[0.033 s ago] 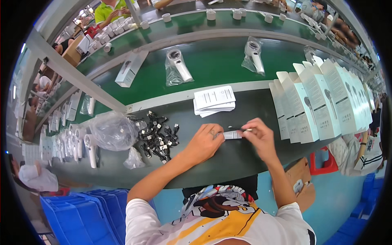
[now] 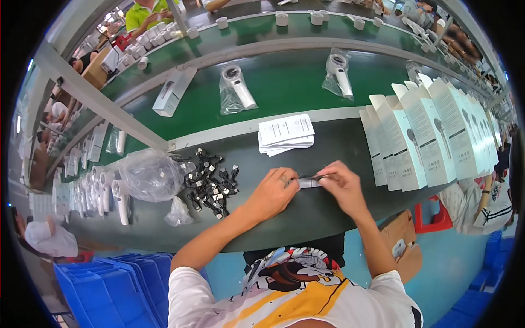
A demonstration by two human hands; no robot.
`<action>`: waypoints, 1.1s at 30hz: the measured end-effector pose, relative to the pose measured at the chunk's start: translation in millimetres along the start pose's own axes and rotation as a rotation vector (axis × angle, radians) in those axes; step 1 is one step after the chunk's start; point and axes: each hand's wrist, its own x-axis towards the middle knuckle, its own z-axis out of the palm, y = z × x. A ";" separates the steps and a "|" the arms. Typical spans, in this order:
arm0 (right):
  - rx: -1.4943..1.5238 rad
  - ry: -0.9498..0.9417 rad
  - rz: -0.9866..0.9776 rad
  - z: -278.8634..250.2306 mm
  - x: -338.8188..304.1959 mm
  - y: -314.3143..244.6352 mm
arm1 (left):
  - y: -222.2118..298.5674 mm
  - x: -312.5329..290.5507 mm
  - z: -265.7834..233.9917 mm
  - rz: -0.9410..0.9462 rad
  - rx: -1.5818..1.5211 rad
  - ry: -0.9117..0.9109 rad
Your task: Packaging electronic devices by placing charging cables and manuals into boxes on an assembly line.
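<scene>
A small folded white paper (image 2: 310, 183) lies low over the dark worktop between my hands. A short black cable (image 2: 307, 177) runs along its upper edge. My left hand (image 2: 270, 192) is closed on the paper's left end, fingertips pinched together. At the other end, my right hand (image 2: 344, 188) pinches the black cable against the paper; its fingertips partly hide both. Left of my left hand lies a loose pile of short black USB cables (image 2: 213, 186) with metal plugs. Just beyond my hands sits a stack of printed white leaflets (image 2: 286, 134).
Open white boxes (image 2: 404, 145) stand in a row at the right. Bagged white handheld devices with round heads (image 2: 239, 87) lie on the green conveyor (image 2: 284, 71). Clear plastic bags (image 2: 150, 175) and more devices (image 2: 121, 199) are at the left. Blue crates (image 2: 106, 292) stand below.
My right hand has moved slightly left and inward, bringing its fingertips and the cable closer to the folded paper. My left hand has barely moved.
</scene>
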 end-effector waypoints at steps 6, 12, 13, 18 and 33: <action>-0.667 -0.126 -0.080 1.5 -1.2 13.7 | 0.1 -14.5 22.9 -0.117 -0.083 -0.034; -0.795 -0.138 -0.419 2.9 1.3 26.5 | -2.2 -13.1 23.6 -0.105 -0.091 -0.098; -0.837 -0.206 -0.388 5.1 -0.7 26.8 | -3.7 -13.1 19.3 -0.080 -0.085 -0.091; -0.902 -0.106 -0.359 11.4 -21.0 34.1 | 16.4 60.8 -23.7 -0.032 -0.192 -0.023; -0.399 0.192 -0.072 7.0 -50.0 24.6 | 97.8 356.2 26.6 0.011 -0.173 -0.157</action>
